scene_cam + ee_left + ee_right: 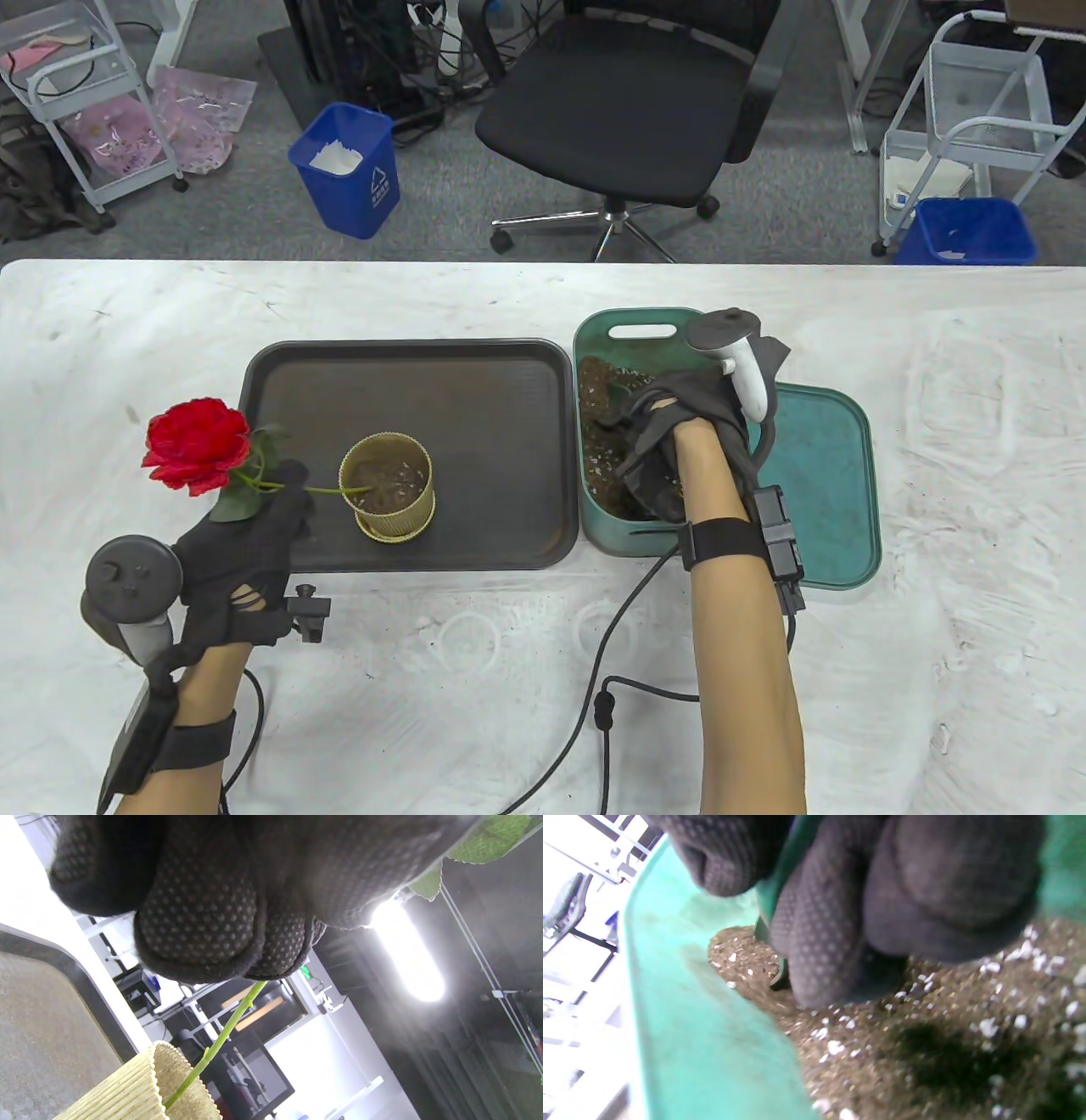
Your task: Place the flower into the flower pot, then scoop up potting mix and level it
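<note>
A red rose tilts to the left, and its green stem runs down into the ribbed yellow pot on the dark tray. My left hand pinches the stem just left of the pot. The pot holds some dark mix. My right hand is inside the green bin, curled round a green scoop handle whose end is buried in the potting mix.
The bin's green lid lies flat to the right of the bin. Cables trail across the white table near its front edge. An office chair and blue waste bins stand beyond the far edge.
</note>
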`<move>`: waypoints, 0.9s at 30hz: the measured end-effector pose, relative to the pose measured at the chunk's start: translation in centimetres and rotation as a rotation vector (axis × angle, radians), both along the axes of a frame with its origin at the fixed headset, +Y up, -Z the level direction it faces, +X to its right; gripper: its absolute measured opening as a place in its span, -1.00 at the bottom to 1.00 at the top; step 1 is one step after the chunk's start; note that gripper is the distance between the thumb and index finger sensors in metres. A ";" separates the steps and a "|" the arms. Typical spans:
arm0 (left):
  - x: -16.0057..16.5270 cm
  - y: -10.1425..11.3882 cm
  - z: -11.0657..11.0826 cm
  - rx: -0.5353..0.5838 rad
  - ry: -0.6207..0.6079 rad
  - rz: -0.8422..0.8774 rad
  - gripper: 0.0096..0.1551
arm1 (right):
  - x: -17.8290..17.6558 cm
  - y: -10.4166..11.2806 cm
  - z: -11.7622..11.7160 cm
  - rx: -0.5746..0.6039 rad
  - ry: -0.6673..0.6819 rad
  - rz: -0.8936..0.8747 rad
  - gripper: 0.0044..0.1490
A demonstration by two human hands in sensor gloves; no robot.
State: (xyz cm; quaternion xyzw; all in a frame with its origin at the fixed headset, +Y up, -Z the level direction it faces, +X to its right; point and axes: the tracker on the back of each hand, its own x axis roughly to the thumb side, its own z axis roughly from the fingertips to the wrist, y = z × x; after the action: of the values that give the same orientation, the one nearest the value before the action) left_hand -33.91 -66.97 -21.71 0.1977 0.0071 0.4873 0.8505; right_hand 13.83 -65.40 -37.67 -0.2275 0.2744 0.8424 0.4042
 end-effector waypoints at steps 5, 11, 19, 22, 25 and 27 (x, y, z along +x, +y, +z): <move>0.0 -0.1 0.0 -0.003 0.000 0.008 -0.54 | 1.2 0.0 1.4 0.004 -0.061 -0.105 -0.32; 0.1 -0.1 0.1 -0.001 -0.004 0.003 -0.54 | 2.1 0.3 3.3 0.048 -0.157 -0.279 -0.32; 0.2 -0.1 0.0 -0.003 -0.012 0.013 -0.54 | 3.0 2.2 5.7 0.142 -0.219 -0.341 -0.32; 0.3 -0.1 0.0 -0.003 -0.018 0.015 -0.54 | 3.3 3.3 6.7 0.195 -0.229 -0.333 -0.32; 0.3 -0.1 -0.1 -0.002 -0.020 0.014 -0.54 | 2.9 4.4 7.5 0.223 -0.207 -0.350 -0.32; 0.3 -0.1 -0.1 -0.002 -0.020 0.012 -0.54 | 2.2 4.7 7.8 0.224 -0.168 -0.356 -0.32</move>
State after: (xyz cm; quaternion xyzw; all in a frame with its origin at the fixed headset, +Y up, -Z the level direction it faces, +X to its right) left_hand -33.62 -67.02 -21.78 0.1921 0.0004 0.4945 0.8477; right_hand 16.07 -60.69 -29.85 -0.1984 0.1802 0.7611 0.5906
